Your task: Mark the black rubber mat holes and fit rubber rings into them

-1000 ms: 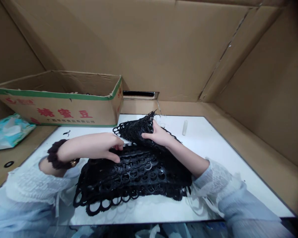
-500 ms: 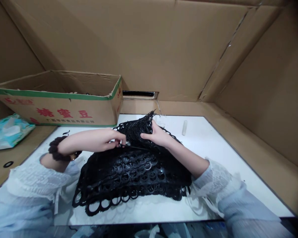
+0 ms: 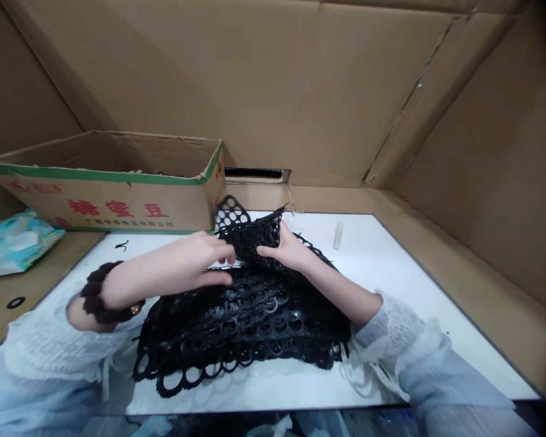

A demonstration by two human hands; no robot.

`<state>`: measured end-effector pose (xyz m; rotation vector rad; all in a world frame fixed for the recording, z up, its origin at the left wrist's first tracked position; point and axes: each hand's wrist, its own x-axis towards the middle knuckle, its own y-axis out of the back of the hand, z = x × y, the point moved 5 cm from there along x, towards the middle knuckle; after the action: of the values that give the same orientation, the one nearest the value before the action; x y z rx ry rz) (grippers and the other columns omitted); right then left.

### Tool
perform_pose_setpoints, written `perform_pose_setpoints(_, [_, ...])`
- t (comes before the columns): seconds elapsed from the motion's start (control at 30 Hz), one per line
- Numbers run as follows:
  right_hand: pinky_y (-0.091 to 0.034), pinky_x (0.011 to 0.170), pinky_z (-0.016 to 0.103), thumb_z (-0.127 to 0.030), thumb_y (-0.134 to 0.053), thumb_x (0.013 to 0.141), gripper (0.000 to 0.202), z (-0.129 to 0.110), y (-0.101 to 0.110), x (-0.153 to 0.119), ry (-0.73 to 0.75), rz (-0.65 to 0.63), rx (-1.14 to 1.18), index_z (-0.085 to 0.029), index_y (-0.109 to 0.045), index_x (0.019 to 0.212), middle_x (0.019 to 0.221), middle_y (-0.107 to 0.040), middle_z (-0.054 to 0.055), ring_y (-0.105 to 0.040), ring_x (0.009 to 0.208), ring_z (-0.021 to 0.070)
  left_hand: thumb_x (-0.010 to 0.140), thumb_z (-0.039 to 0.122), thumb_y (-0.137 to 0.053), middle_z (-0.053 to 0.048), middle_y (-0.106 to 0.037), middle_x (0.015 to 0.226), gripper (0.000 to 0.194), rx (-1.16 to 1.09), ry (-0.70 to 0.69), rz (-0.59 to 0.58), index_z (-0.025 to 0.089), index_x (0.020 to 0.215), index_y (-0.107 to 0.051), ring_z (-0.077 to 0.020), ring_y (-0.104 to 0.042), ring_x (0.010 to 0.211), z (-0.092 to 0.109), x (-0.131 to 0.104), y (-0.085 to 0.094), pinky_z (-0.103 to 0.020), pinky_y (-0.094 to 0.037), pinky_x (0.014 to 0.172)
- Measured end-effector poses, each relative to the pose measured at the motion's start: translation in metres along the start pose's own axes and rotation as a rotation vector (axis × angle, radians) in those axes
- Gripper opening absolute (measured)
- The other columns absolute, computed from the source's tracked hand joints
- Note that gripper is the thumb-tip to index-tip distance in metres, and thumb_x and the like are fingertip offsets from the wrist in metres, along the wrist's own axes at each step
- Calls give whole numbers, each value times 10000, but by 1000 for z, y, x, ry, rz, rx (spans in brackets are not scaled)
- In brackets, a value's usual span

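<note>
Several black rubbery sheets full of round holes (image 3: 255,321) lie stacked in front of me. My right hand (image 3: 289,246) grips a folded-back black perforated sheet (image 3: 255,237) at its upper right, thumb on the near side; its other fingers are partly hidden. My left hand (image 3: 209,261) hovers at the fold's left side, thumb and fingers apart, with nothing visible between them. Behind it, a flap of perforated sheet (image 3: 232,212) stands up near the box corner.
A cardboard box (image 3: 118,203) with a green rim stands at the back left. Beside it lies a tissue pack (image 3: 20,243). A black ring (image 3: 16,302) rests on the cardboard at left. A small translucent stick (image 3: 338,235) lies on the white board (image 3: 391,315). Cardboard walls enclose the space.
My left hand has opened and shifted slightly left, off the sheet's edge. A holed flap now stands up behind it near the box. My right hand keeps its grip.
</note>
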<state>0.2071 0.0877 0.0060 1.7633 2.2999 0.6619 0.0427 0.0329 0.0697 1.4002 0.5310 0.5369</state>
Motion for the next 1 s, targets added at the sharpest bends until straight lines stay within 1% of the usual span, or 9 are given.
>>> perform_pose_setpoints(0.07, [-335, 998, 418, -283, -649, 641, 714, 1, 1, 0, -7, -3, 4, -121, -312, 1249, 1165, -506, 101, -461, 1116, 244, 800, 427, -541, -17, -608, 885, 249, -84, 3, -189, 220, 936, -571, -172, -554, 804, 1, -3, -10, -254, -407, 694])
perform_pose_setpoints(0.13, [-315, 1013, 418, -276, -658, 636, 759, 0, 0, -1, -4, -8, 13, -131, -286, 1282, 1162, -506, 93, -446, 1132, 245, 790, 390, -564, -16, -611, 899, 232, -135, 21, -254, 223, 950, -580, -170, -560, 815, 0, -5, -14, -244, -409, 692])
perform_pose_setpoints(0.37, [-273, 1044, 417, -313, -668, 650, 833, -4, 0, -4, 2, -27, 29, -128, -230, 1334, 1204, -486, 104, -416, 1176, 250, 857, 273, -451, -4, -612, 881, 187, -195, -80, -205, 248, 964, -602, -138, -560, 769, -3, -4, -12, -223, -405, 686])
perform_pose_setpoints(0.43, [-271, 1047, 417, -365, -674, 650, 851, -7, -1, -5, 11, -55, 29, -124, -227, 1333, 1240, -462, 119, -401, 1196, 255, 872, 264, -407, -14, -606, 862, 199, -127, -61, -134, 227, 939, -591, -141, -555, 739, -5, -1, -11, -238, -402, 674])
perform_pose_setpoints(0.6, [-274, 1046, 421, -391, -770, 511, 1082, -19, -12, -13, 90, -168, -64, -101, -160, 1356, 1315, -379, 172, -347, 1246, 298, 905, 236, -291, -74, -588, 807, 291, 326, 35, 212, 156, 837, -562, -205, -527, 760, -5, 11, -1, -352, -373, 763])
perform_pose_setpoints(0.77, [-330, 1005, 398, -279, -641, 668, 821, -16, -11, -10, 88, -86, -87, -100, -193, 1332, 1230, -462, 148, -442, 1165, 259, 914, 275, -312, -86, -577, 925, 243, 314, 69, 405, 156, 919, -524, -212, -521, 875, 0, 7, 14, -347, -361, 811])
perform_pose_setpoints(0.83, [-352, 984, 394, -282, -637, 664, 746, -10, -6, -6, 32, -50, -53, -101, -256, 1280, 1187, -488, 128, -465, 1127, 248, 898, 363, -369, -54, -581, 892, 239, 182, 86, 306, 179, 908, -520, -196, -526, 829, 0, 3, 14, -314, -375, 761])
perform_pose_setpoints(0.93, [-350, 978, 397, -286, -653, 645, 691, -5, -1, -4, -13, -31, -37, -108, -309, 1218, 1149, -503, 107, -461, 1113, 243, 811, 469, -505, -4, -588, 836, 265, -29, 28, -64, 216, 879, -540, -169, -540, 743, 3, -2, -3, -256, -386, 655])
perform_pose_setpoints(1.0, [-347, 977, 393, -275, -652, 648, 700, -6, 0, -4, -26, -41, -42, -105, -297, 1227, 1124, -513, 103, -463, 1105, 241, 729, 461, -610, 5, -586, 872, 305, -110, 0, -223, 228, 914, -543, -165, -553, 743, 5, -6, -13, -237, -391, 623])
